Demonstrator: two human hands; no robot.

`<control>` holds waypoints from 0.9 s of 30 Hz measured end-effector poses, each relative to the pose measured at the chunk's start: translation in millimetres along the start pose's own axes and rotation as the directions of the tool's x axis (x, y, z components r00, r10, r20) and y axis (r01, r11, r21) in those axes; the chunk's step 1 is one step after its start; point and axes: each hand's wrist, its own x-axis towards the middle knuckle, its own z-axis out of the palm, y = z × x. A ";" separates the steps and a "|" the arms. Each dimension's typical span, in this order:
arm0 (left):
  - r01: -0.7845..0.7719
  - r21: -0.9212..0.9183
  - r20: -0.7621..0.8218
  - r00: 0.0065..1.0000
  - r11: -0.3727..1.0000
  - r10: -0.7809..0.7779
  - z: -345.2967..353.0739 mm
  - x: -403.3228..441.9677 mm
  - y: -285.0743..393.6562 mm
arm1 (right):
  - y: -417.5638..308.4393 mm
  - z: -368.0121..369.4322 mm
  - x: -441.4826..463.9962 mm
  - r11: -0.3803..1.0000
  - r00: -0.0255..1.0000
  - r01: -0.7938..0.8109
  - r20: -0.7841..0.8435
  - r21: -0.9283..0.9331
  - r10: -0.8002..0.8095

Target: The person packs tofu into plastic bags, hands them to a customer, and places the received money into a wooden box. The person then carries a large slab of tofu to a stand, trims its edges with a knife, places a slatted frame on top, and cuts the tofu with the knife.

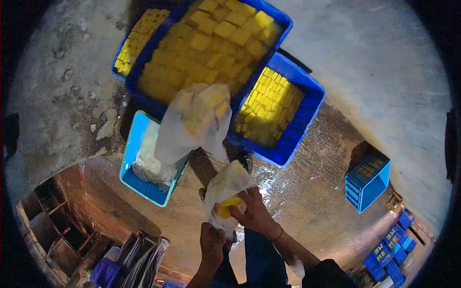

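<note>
My right hand [254,211] is closed on a yellow block [229,204], which looks like tofu, at the mouth of a clear plastic bag [230,180]. Gathered in my closed left hand [212,241] is the near edge of the same bag. Just beyond it, a second, fuller plastic bag [194,117] with yellow pieces showing through rests at the near edge of a large blue crate [283,21]. Many similar square blocks [201,41] lie in that crate, apparently under liquid. The fingertips inside the bag are partly hidden.
A blue crate [312,103] of yellow blocks stands to the right, another [117,72] at the back left. A light-blue bin [165,199] holds whitish plastic. On the wet floor [307,177], a light-blue crate [373,185] lies farther right. Blue printed packs [384,249] are stacked lower right.
</note>
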 end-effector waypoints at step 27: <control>0.050 0.032 -0.063 0.997 0.998 -0.048 -170.8 -16.2 40.8 | -174.5 130.8 -60.1 0.959 0.952 0.208 0.183 0.193 -0.243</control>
